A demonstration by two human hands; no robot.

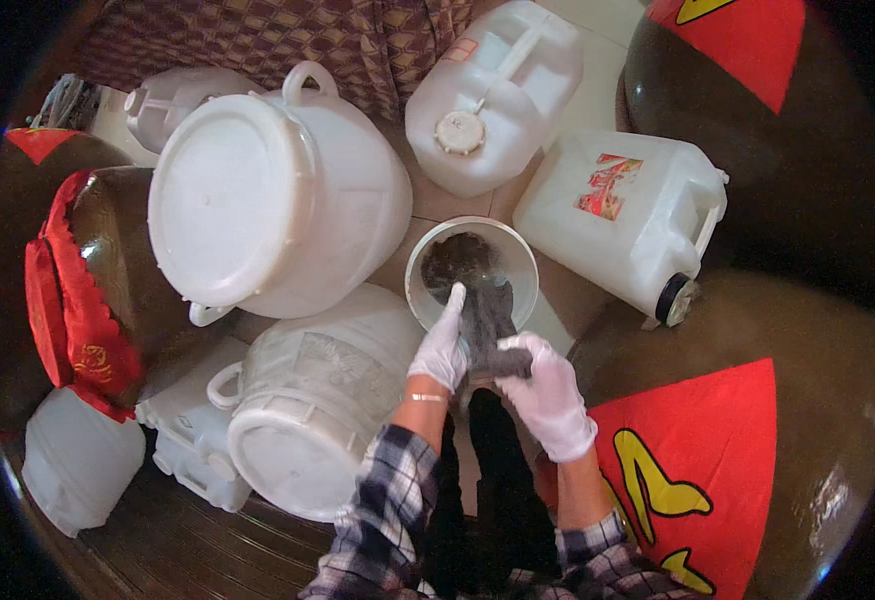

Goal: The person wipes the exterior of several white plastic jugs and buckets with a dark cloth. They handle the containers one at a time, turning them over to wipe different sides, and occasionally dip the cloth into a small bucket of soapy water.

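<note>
A dark grey cloth (488, 319) hangs over the near side of a round whitish plastic bucket (525, 259). Dark liquid (456, 259) shows inside the bucket. My left hand (441, 352), in a thin white glove, holds the cloth along its left edge, fingers pointing into the bucket. On the other side my right hand (554, 397), gloved the same way, grips a bunched end of the cloth near the bucket's rim. The cloth partly hides the left palm.
Large lidded white plastic barrels (347, 217) lie or stand to the left. Two plastic jerrycans (482, 97) are beyond the bucket, one tipped over (617, 217). Big brown glazed jars (820, 420) with red cloth or paper (707, 420) crowd the right; another jar (119, 247) stands left.
</note>
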